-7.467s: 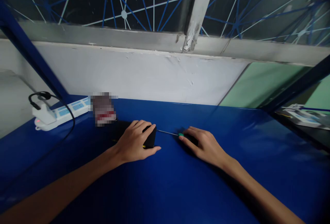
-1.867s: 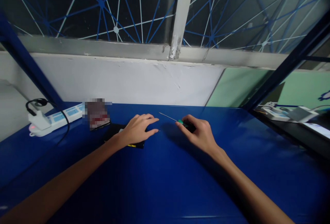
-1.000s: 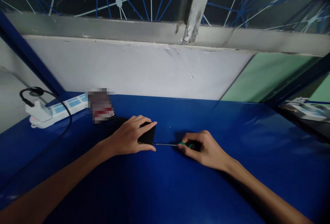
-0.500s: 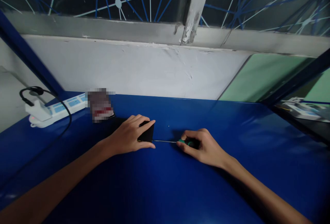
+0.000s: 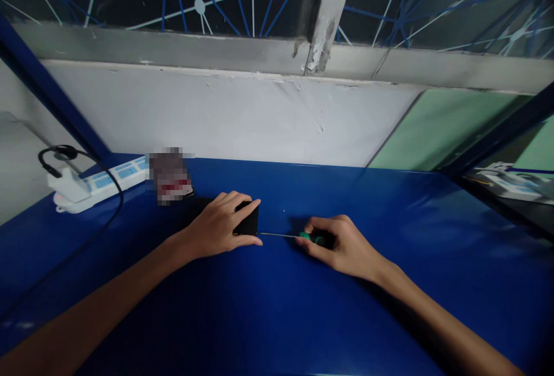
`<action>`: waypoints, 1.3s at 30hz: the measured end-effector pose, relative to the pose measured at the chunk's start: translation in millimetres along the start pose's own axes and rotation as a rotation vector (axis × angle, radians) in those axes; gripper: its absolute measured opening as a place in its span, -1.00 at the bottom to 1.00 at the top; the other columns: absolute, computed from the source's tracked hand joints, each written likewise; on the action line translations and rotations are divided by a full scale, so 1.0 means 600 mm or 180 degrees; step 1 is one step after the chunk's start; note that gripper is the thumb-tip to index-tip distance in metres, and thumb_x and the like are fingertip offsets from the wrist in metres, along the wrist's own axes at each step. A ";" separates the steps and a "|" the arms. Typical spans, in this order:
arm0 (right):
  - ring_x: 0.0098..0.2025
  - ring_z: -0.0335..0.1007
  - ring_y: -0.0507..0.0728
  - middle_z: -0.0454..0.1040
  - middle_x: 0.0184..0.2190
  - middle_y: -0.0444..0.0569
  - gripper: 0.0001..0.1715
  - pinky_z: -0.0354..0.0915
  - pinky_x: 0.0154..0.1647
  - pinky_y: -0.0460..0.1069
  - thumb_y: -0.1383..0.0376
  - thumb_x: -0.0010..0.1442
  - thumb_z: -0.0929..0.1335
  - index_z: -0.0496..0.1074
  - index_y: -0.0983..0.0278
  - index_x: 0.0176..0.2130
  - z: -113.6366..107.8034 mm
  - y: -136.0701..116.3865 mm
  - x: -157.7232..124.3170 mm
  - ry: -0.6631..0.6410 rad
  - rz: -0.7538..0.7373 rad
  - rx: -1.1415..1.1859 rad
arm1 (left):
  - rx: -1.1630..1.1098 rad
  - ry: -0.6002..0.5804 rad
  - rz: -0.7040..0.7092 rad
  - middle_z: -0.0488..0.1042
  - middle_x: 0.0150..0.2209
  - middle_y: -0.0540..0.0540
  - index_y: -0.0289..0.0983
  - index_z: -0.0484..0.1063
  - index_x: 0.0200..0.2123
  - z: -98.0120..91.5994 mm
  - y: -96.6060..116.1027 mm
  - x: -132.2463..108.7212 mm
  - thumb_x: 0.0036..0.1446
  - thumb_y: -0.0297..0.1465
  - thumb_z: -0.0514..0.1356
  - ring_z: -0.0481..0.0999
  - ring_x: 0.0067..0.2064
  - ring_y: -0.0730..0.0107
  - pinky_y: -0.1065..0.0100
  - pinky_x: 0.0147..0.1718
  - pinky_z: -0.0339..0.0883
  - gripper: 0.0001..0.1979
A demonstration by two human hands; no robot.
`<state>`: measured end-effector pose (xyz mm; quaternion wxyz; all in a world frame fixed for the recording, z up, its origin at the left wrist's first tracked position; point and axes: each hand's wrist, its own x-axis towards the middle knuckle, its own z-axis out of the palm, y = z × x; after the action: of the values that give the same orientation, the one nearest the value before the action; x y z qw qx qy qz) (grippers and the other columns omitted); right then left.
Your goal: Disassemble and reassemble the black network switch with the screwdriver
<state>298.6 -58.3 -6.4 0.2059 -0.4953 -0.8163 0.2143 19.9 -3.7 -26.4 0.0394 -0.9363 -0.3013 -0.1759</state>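
Observation:
My left hand is closed over a flat black object, thumb along its near edge and fingers over its top; most of it is hidden under the palm, so I cannot tell its kind. In my right hand is a screwdriver with a green and black handle, gripped between thumb and fingers. Its thin metal shaft points left, and the tip meets the right edge of the black object. Beyond the shaft, a tiny pale speck lies on the blue table.
A white power strip with a plugged-in adapter stands at the back left, its black cable trailing over the table. Beside it is a pixelated, blurred-out item. A wall and window frame rise behind; papers or devices sit far right.
The view has shifted very slightly. Both hands keep nearly the same place and hold, with the screwdriver still against the black object's edge.

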 end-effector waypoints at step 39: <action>-0.46 0.27 0.05 0.43 -0.37 0.01 -0.65 0.07 -0.46 -0.03 0.07 0.24 0.31 0.43 0.30 -0.34 -0.017 -0.007 -0.005 -0.0183 -0.0217 -0.0876 | 0.0104 -0.0010 -0.0098 0.40 0.07 -0.34 -0.35 0.24 0.23 -0.001 0.009 -0.002 0.23 0.06 0.06 0.40 0.04 -0.01 0.02 -0.04 0.31 -0.30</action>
<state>302.3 -61.6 4.0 0.1197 -0.4844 -0.8599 0.1074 22.2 -8.7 -26.2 0.0515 -0.9311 -0.3185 -0.1700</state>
